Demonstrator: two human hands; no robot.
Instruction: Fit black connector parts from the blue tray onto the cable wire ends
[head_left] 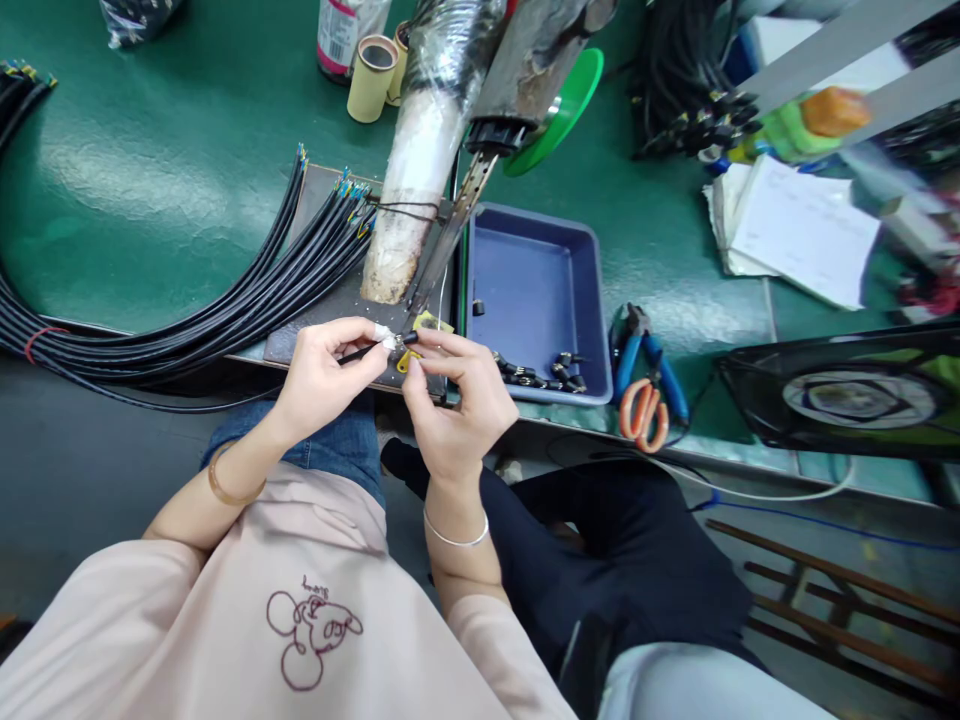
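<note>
Both hands are working right at the near edge of the bench: the left hand (330, 370) is pinching a black cable (354, 354) between thumb and fingers, one fingertip wearing a white wrap, while the right hand (457, 385) is pinching a small dark connector (409, 338) from the right. The two pieces are meeting end to end in the narrow gap between the hands, and a slotted metal tool, apparently a soldering iron (469, 190), is slanting down from the far side with its tip ending just beyond them. The step in hand is looking like a join of cable end and connector; whether they are actually fastened is staying too small to tell. The next move is probably calling for steady fingers, lining the joint up with that hot-looking tip without skin straying too near. Left of the left hand, a thick bundle of black cables (225, 335) is curving across the bench edge; just right of the right hand, a blue tray (525, 270) is holding loose connectors (566, 375), with blue-handled pliers (628, 365) and orange-handled scissors (643, 415) lying beyond it, farther right.
</note>
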